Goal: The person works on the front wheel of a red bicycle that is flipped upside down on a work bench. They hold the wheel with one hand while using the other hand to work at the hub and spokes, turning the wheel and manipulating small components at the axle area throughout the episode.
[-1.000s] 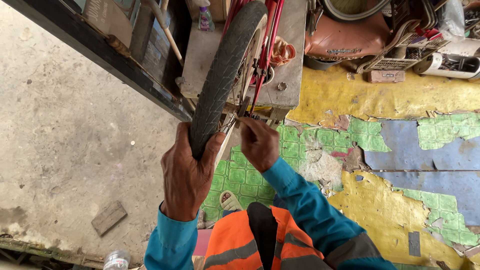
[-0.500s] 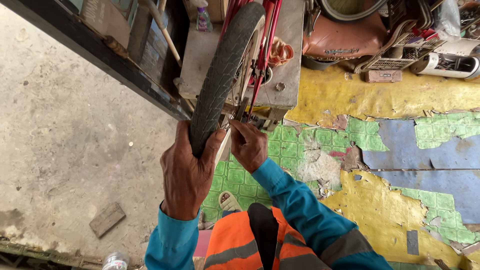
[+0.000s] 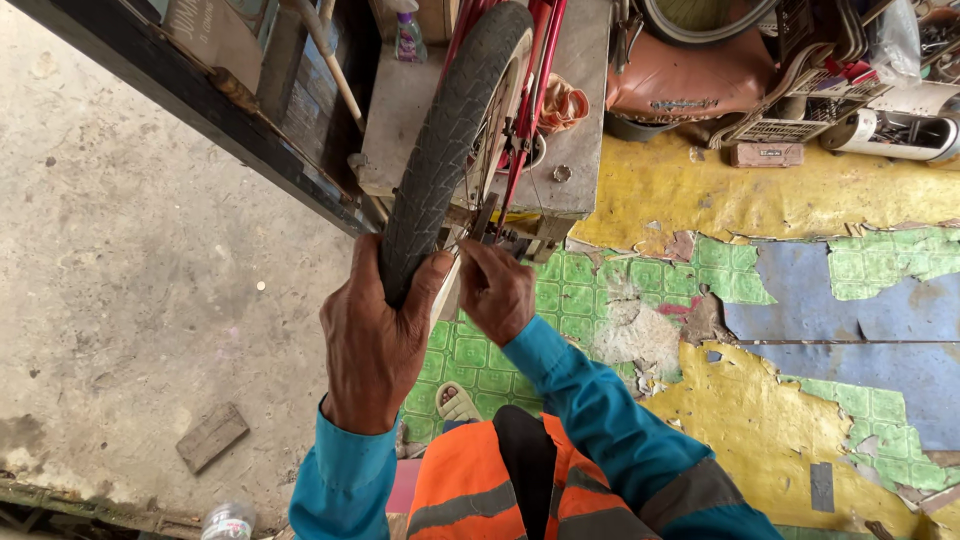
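Peeling floor (image 3: pixel 700 190) under gripped tyre (image 3: pixel 440 150), bench (image 3: pixel 400 110) behind.

tyre (image 3: pixel 440 150): black, fine tread | bike frame (image 3: pixel 530 90): red | sleeves (image 3: pixel 590 400): teal | vest (image 3: pixel 480 480): orange, grey stripes | floor covering (image 3: pixel 800 290): peeling yellow, green square-tile print, blue patches | concrete floor (image 3: pixel 130 280): grey, speckled

Bare concrete floor (image 3: pixel 130 250), wooden block (image 3: pixel 211 436), peeling patterned vinyl flooring (image 3: pixel 800 300), brick (image 3: pixel 765 154)

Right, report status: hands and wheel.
Left hand gripping bicycle tyre. Right hand at the axle, fingers pinched. Red frame close beside.
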The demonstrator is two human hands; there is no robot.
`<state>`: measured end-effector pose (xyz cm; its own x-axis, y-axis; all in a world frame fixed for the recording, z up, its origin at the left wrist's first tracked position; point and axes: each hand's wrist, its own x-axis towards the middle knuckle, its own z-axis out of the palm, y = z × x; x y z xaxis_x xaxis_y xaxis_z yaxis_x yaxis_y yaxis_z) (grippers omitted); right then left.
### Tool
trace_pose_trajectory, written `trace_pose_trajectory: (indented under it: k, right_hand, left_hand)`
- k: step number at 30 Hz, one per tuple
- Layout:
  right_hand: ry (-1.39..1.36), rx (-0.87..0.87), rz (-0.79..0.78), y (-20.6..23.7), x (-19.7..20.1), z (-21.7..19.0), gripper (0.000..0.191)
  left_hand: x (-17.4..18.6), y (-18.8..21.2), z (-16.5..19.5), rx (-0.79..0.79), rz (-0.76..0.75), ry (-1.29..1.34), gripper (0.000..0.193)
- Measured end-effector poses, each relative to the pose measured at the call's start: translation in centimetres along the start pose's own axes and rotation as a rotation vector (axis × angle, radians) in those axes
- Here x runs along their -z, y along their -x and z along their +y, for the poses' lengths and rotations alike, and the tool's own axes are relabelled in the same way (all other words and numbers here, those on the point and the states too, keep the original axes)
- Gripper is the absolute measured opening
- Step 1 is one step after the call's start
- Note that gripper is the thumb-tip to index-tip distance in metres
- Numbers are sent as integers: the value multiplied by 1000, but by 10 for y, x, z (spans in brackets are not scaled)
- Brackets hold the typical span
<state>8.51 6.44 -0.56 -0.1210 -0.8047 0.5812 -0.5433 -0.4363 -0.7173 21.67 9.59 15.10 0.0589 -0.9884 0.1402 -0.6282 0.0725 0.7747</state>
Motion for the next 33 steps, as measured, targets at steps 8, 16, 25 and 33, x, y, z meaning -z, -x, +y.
trace_pose_trajectory:
  k: [8, 16, 25, 33]
  right_hand:
    - [-6, -13, -42, 0, 1, 3, 16]
    - [-1, -78, -44, 1, 0, 5, 14]
    - [-29, 16, -22, -1, 0, 4, 16]
    - [-35, -12, -26, 1, 0, 5, 16]
  left_hand:
    - [-2, -2, 0, 17, -12, -10, 47]
    - [-1, -1, 1, 32, -21, -7, 45]
    - [0, -1, 0, -5, 1, -14, 46]
    - [-1, -1, 0, -18, 14, -8, 45]
